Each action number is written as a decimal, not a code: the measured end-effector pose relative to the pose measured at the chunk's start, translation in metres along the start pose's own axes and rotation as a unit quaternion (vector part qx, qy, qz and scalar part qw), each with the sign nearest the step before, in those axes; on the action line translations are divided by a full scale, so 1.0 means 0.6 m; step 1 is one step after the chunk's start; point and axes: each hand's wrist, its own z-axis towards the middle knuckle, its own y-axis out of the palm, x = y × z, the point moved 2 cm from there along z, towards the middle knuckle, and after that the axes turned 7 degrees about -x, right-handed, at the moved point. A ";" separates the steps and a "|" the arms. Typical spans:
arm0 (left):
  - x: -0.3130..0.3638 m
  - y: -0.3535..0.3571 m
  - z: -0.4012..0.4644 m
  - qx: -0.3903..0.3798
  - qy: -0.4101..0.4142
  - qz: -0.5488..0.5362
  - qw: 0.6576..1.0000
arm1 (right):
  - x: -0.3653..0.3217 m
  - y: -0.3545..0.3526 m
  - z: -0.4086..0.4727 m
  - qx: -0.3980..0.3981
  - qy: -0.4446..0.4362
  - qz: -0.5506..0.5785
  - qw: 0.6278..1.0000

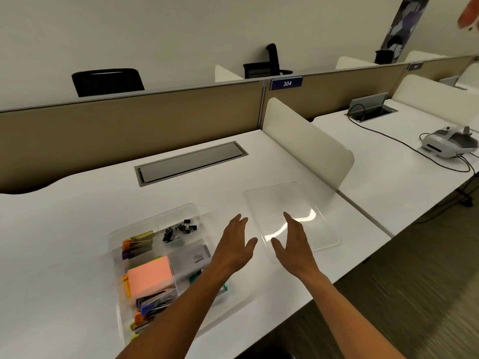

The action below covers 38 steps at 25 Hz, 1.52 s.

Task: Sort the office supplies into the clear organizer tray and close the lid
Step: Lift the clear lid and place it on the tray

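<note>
Organizer tray (181,212) holding binder clips (178,230), sticky notes (149,277), lid (305,203) off beside, both hands spread empty.

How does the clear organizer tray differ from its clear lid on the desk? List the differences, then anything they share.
1. The organizer tray holds supplies such as black binder clips and a pink sticky-note pad; the lid has nothing on it.
2. The tray is deep with dividers; the lid is a shallow flat sheet.
3. The tray lies left of both hands; the lid lies right, partly under the right hand.
Both are clear plastic, rounded rectangles, on the white desk.
</note>
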 end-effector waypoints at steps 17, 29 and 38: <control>0.090 0.171 0.132 -0.040 -0.234 -0.063 0.969 | 0.291 -0.135 0.184 -0.118 0.120 -0.079 0.982; 0.107 0.174 0.153 0.068 -0.327 -0.206 0.920 | 0.321 -0.148 0.247 -0.127 0.215 0.132 0.959; 0.115 0.105 0.138 0.127 -0.309 -0.278 0.901 | 0.261 -0.178 0.238 -0.091 0.212 0.370 0.900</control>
